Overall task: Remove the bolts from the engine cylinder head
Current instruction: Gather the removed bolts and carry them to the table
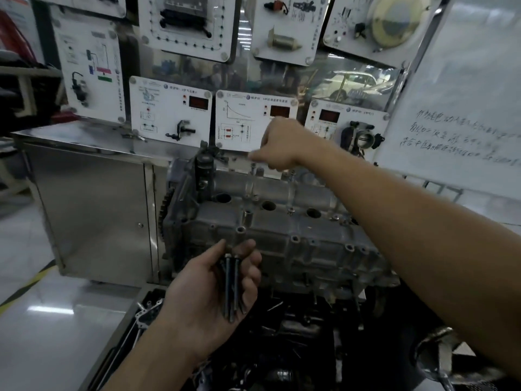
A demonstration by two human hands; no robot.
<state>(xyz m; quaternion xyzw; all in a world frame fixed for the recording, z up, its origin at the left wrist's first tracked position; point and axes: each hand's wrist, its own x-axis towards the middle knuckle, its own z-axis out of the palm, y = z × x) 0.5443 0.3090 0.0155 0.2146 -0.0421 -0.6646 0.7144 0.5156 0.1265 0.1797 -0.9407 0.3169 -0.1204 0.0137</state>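
Right hand (277, 145) curls over a raised bolt (253, 168) at the far edge of the cylinder head (282, 238) (grip blurred, unclear); draw it straight up. Left hand (197, 294) grips loose bolts (229, 286).

Two bare hands, a left hand (214, 286) and a right hand (277, 148); one engine cylinder head (282, 235) with three round wells (268, 206). At least three long bolts (229, 283) in one palm; three red digital readouts (198, 103) behind.

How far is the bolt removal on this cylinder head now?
Done: the left hand holds several long bolts; near holes in the cylinder head look empty. In hand: the right hand reaches the far edge. Left: at least two raised bolts there.
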